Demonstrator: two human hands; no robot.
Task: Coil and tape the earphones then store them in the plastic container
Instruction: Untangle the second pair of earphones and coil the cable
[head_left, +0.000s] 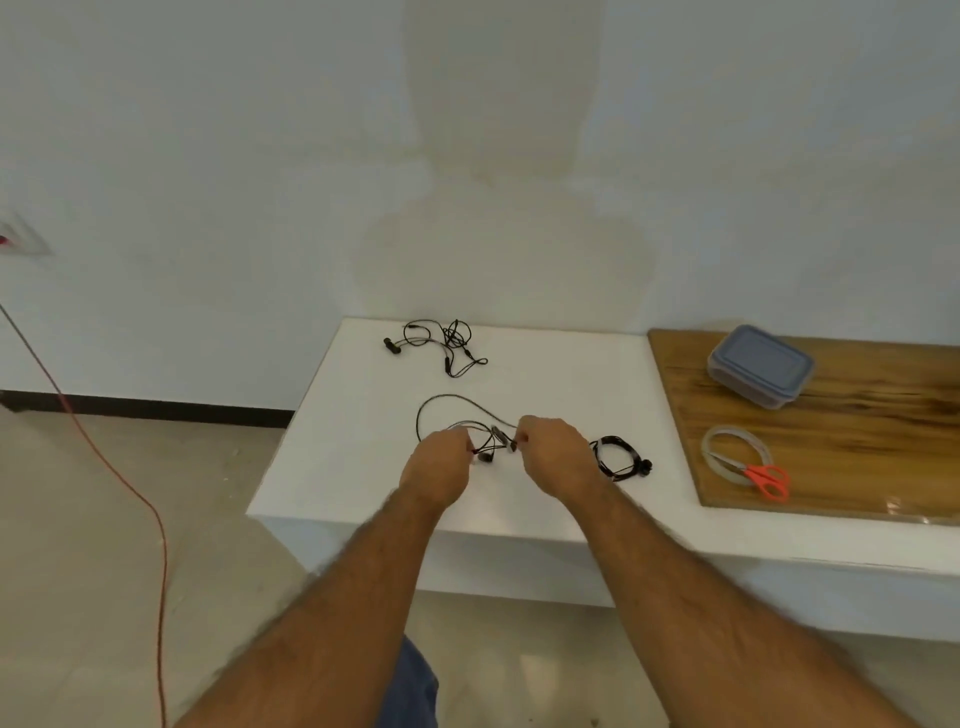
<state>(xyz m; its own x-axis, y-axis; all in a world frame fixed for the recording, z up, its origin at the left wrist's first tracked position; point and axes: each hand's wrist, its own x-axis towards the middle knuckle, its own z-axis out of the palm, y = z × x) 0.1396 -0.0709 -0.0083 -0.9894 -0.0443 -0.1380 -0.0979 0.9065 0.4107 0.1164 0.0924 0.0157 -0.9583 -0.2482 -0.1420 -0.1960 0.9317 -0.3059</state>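
A pair of black earphones (457, 410) lies loose on the white table (561, 374), its cable arching behind my hands. My left hand (439, 462) pinches the cable near an earbud. My right hand (558, 457) pinches the same cable a little to the right. A coiled pair of black earphones (621, 457) lies just right of my right hand. Another tangled pair of earphones (444, 340) sits at the table's far side. The plastic container (758, 366), lid on, stands on the wooden board (857, 426) at right.
A roll of clear tape (735, 449) and orange-handled scissors (763, 478) lie on the wooden board near its front edge. A red cable (124, 467) runs across the floor at left. The wall stands directly behind the table.
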